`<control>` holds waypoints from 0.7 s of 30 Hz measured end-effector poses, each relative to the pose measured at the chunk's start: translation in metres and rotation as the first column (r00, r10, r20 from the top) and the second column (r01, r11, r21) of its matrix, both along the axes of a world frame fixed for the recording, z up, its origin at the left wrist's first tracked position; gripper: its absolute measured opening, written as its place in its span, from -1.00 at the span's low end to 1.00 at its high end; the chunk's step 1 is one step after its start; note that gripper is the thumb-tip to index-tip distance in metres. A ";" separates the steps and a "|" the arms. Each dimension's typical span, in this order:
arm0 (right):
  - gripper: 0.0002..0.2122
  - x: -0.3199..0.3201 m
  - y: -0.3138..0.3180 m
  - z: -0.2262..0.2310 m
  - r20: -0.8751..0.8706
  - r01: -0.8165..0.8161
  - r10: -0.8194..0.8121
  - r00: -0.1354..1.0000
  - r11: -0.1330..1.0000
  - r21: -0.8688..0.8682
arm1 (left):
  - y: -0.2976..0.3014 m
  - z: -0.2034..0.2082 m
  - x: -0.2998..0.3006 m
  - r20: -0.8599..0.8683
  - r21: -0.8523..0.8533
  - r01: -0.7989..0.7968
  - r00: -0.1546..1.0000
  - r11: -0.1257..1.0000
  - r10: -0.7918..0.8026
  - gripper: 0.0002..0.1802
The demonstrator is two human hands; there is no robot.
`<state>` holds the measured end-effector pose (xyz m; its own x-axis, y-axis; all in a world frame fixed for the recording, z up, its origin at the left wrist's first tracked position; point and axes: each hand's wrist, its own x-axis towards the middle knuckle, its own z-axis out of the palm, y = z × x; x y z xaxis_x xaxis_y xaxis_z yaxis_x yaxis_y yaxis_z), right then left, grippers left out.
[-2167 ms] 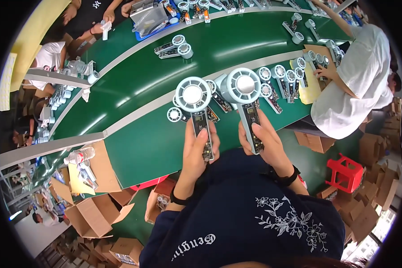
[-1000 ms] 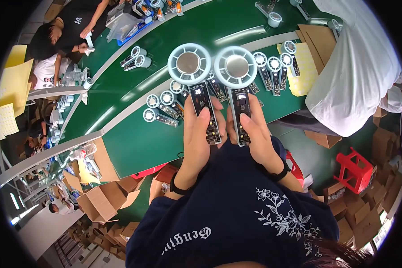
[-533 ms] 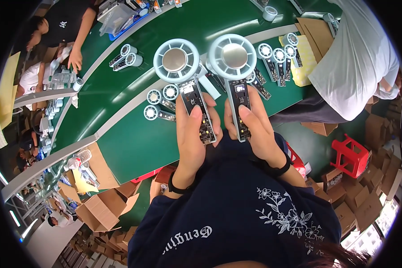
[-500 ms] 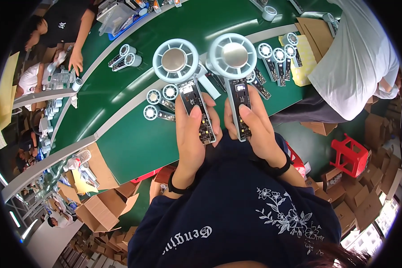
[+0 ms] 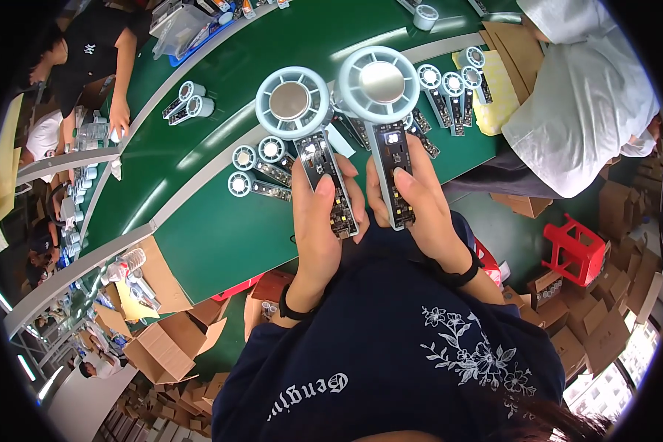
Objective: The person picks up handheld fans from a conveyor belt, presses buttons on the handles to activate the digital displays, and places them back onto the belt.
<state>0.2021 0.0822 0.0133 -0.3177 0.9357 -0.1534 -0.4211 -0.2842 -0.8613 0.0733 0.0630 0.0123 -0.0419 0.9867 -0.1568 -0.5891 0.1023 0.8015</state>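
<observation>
Each of my hands grips an unfinished handheld fan by its handle, thumb pressed on the front. In my left hand [image 5: 320, 210] is a fan [image 5: 289, 101] with a light-blue ring-shaped head, silver centre disc and a handle whose dark circuit board lies bare. My right hand [image 5: 422, 199] holds a matching fan [image 5: 381, 81], slightly higher, its head partly overlapping things on the table behind. Both stand upright side by side above the table edge, heads close together. Small bright spots show on both boards. My fingers behind the handles are partly hidden.
Similar fans [image 5: 244, 156] lie left of my hands on the green table [image 5: 214, 243]. More fans [image 5: 453, 85] lie right, near a yellow sheet [image 5: 496, 96]. A co-worker in a white shirt [image 5: 567, 110] sits right; another person reaches in far left. Cardboard boxes [image 5: 166, 350] and a red stool [image 5: 576, 250] stand below.
The two fans have come slightly closer together, still in my hands. The view has shifted a little. At the far left the other person's hand has lowered; the co-worker on the right has leaned further in.
</observation>
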 end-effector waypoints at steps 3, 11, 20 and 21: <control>-0.64 0.003 0.001 0.000 -0.013 -0.011 0.011 1.000 1.000 0.003 | -0.001 0.003 0.006 -0.014 -0.020 -0.021 1.000 1.000 0.021 -0.68; -0.65 0.004 -0.005 0.005 0.021 -0.027 0.027 0.999 1.000 0.010 | -0.006 0.005 0.009 -0.067 0.043 -0.002 0.998 0.999 0.005 -0.68; -0.65 0.004 -0.005 0.002 0.007 -0.043 0.043 0.999 0.999 0.001 | -0.009 0.007 0.012 -0.036 0.036 -0.054 0.998 0.998 0.055 -0.68; -0.66 0.004 -0.005 0.002 0.009 -0.049 0.049 0.999 0.999 -0.003 | -0.010 0.007 0.012 -0.036 0.042 -0.050 0.998 0.998 0.052 -0.68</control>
